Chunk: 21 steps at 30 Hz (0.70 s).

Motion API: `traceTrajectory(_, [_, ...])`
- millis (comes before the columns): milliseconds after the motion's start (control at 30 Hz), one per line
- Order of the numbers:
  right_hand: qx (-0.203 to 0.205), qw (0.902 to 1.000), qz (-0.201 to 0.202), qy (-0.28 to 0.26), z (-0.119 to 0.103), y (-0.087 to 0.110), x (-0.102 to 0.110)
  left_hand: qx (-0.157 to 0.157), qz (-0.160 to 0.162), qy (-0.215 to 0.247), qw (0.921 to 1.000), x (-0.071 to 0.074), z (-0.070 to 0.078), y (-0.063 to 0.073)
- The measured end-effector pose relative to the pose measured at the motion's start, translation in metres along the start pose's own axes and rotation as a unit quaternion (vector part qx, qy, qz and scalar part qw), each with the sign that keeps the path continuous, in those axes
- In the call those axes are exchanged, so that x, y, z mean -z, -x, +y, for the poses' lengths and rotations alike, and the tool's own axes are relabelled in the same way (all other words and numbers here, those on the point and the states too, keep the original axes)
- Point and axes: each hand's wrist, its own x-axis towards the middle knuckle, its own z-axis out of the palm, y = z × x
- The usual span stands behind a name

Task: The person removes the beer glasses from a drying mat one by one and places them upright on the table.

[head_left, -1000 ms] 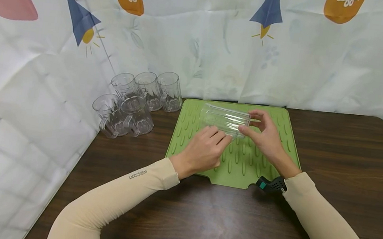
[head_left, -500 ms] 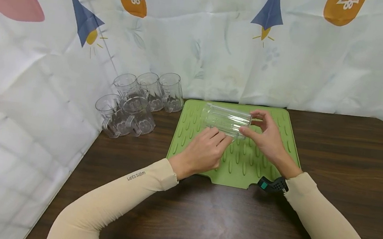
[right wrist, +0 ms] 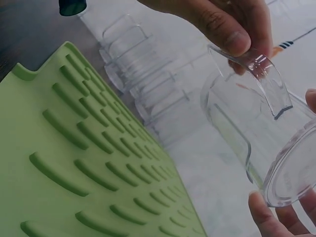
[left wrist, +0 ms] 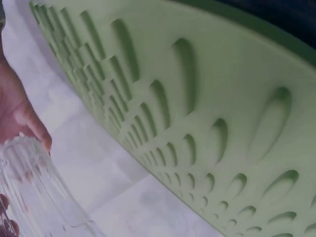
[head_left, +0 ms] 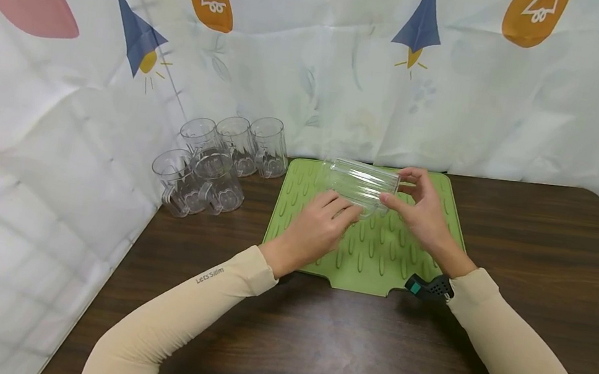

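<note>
Over the green ridged mat [head_left: 363, 263], a clear mug [head_left: 362, 179] lies on its side in the air, mouth to the left and base to the right. My left hand [head_left: 316, 230] pinches its handle [right wrist: 269, 81], which shows best in the right wrist view. At the other end, my right hand [head_left: 421, 217] holds the base between thumb and fingers. In the left wrist view, the mug's ribbed wall [left wrist: 37, 190] runs along the lower left, with the right hand [left wrist: 17, 106] behind its base. Part of the handle is hidden by the left hand in the head view.
Several clear mugs [head_left: 222, 193] stand upright in a cluster left of the mat. A patterned white curtain [head_left: 317, 89] hangs behind and at the left of the dark wooden table [head_left: 325, 346]. A black band [head_left: 427, 288] hangs at the right wrist.
Both hands have shifted the mug slightly up and to the right over the mat, and its base end dips a little more. Both grips look the same. The head view has shifted slightly.
</note>
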Motion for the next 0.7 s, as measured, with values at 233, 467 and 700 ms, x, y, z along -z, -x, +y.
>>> traceTrajectory(233, [0.013,0.9995,0.012,-0.027,-0.002,-0.002,0.005,0.089,0.084,0.086,0.9887,0.003,-0.008,-0.002])
traceTrajectory(467, [0.018,0.9992,0.015,-0.031,-0.008,-0.003,0.010,0.271,0.136,0.259,0.9172,-0.002,-0.004,0.002])
traceTrajectory(700, [0.022,0.9991,0.027,-0.022,-0.012,-0.004,0.013,0.439,0.143,0.460,0.7582,-0.006,0.004,0.001])
